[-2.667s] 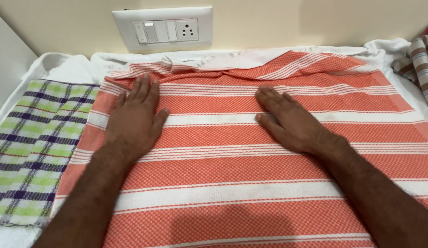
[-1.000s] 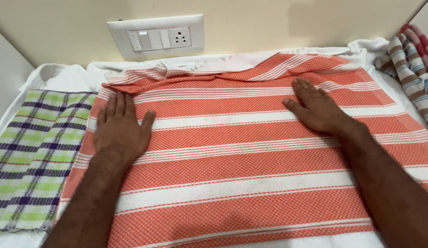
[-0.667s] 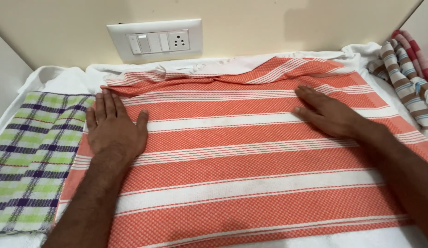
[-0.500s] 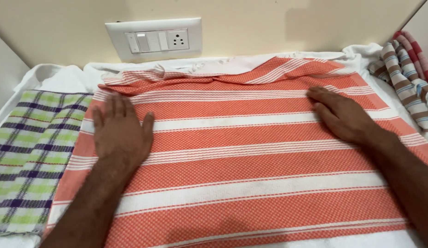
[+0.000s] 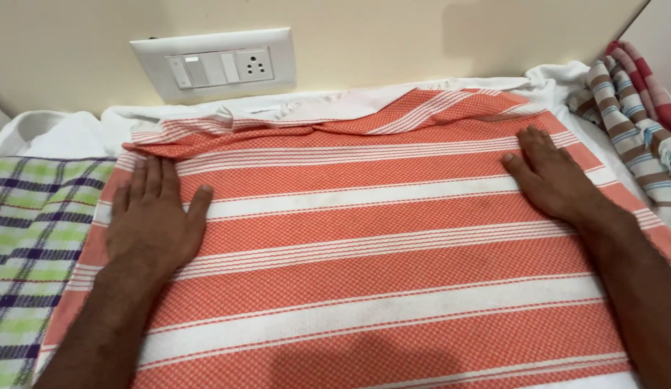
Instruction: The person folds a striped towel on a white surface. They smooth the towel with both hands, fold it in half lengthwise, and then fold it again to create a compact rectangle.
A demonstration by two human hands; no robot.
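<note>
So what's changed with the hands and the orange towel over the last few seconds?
Both hands slid apart across the orange striped towel: the left hand out to its left edge, the right hand out toward its right edge. Both stayed flat, palms down, gripping nothing. The towel stayed spread out, and the green checked cloth stayed beside it.

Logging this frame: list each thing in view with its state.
Orange and white striped cloth: spread flat, far edge rumpled.
Left hand: open, palm down on cloth.
Right hand: open, palm down on cloth.
Green and purple checked cloth: lying flat.
Brown, white and red striped cloth: bunched.
</note>
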